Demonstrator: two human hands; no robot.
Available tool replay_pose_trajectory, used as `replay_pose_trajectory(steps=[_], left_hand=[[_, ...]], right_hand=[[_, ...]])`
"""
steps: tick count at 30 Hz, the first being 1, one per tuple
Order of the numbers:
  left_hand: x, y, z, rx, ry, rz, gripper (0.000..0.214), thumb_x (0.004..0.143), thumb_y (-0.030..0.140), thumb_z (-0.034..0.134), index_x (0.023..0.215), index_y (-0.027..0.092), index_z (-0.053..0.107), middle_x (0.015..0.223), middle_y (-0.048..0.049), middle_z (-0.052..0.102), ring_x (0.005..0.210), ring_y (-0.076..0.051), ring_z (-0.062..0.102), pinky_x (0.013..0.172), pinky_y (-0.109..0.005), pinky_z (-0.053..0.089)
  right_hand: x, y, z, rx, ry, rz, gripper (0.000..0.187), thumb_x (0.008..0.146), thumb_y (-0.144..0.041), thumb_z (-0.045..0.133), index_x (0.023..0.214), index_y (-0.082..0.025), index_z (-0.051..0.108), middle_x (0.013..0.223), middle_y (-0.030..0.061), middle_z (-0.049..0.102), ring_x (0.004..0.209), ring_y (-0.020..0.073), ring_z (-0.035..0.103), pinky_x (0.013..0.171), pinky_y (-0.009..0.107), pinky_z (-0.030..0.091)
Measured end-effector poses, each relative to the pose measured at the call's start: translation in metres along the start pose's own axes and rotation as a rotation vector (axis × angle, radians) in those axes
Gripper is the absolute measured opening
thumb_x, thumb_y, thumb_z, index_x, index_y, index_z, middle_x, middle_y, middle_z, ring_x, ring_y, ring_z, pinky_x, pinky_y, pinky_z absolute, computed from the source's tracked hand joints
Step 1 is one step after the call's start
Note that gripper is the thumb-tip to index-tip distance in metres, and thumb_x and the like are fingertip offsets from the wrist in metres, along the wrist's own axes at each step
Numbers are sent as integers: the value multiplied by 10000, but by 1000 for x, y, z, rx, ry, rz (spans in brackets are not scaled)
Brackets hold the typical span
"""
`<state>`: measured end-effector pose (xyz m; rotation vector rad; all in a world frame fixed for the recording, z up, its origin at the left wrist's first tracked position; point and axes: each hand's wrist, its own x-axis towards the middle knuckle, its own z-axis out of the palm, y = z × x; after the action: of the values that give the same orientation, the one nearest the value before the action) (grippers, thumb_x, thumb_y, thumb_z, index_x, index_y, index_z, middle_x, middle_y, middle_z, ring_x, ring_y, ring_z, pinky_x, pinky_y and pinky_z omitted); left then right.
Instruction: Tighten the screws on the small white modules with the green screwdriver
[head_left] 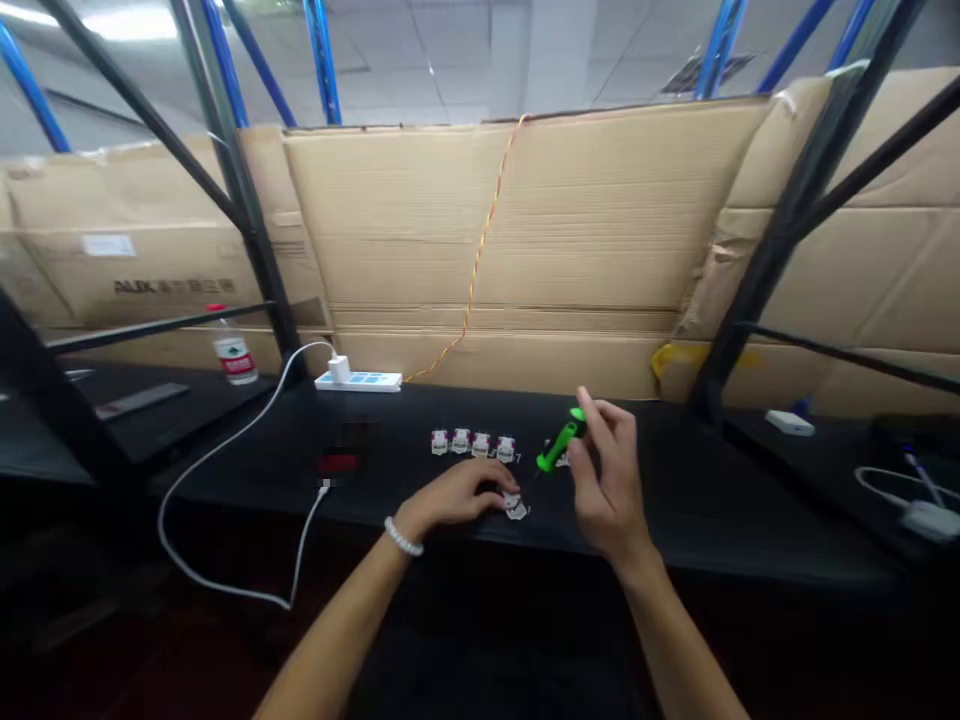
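My left hand [469, 492], with a beaded bracelet at the wrist, rests on the black table with its fingers curled on a small white part [515, 507]. My right hand [609, 475] is raised a little to the right, its fingers closed around a green screwdriver [559, 446]. The screwdriver is tilted, its thin shaft pointing down and left toward the left hand, apart from the part. Behind the left hand, several small white parts with purple edges [460, 441] stand in a row. Another white piece [563, 460] is partly hidden behind the screwdriver.
A white power strip [358, 381] with a plugged-in charger [339, 369] lies at the back left. Its white cable [166, 500] loops past the table's front edge. A water bottle [235, 350] stands farther left. Black metal posts [795, 210] flank the cardboard back wall [600, 250].
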<state>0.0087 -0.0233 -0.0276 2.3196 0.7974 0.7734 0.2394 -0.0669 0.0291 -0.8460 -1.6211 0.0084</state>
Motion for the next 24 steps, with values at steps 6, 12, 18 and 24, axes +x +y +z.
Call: replay_pose_trajectory(steps=[6, 12, 18, 24], left_hand=[[-1, 2, 0, 6, 8, -21, 126, 964, 191, 744, 1081, 189, 793, 1222, -90, 779, 1173, -243, 710, 1103, -364, 500], [0, 0, 0, -6, 5, -19, 127, 960, 212, 754, 1075, 194, 806, 1215, -92, 783, 1161, -244, 715, 1099, -361, 506], [0, -4, 2, -13, 10, -19, 153, 957, 203, 757, 1101, 196, 810, 1234, -90, 778, 1179, -240, 709, 1115, -357, 497], [1, -3, 2, -18, 8, -19, 144, 938, 163, 760, 1070, 195, 807, 1218, -86, 784, 1161, -239, 721, 1097, -358, 513]], right_hand=[[-3, -1, -2, -74, 97, -34, 525, 955, -378, 733, 1461, -270, 642, 1129, 80, 537, 809, 186, 567, 790, 400, 600], [-5, 0, -3, -36, 106, -23, 494, 1019, -289, 627, 1512, -280, 598, 1207, 100, 603, 853, 195, 632, 810, 397, 611], [-8, -2, -5, 51, 11, -34, 525, 1054, -251, 530, 1578, -293, 513, 1352, 125, 651, 1180, 285, 659, 962, 479, 595], [-10, 2, -1, -29, 151, -58, 539, 916, -334, 811, 1437, -317, 670, 1169, 64, 548, 820, 173, 587, 841, 419, 597]])
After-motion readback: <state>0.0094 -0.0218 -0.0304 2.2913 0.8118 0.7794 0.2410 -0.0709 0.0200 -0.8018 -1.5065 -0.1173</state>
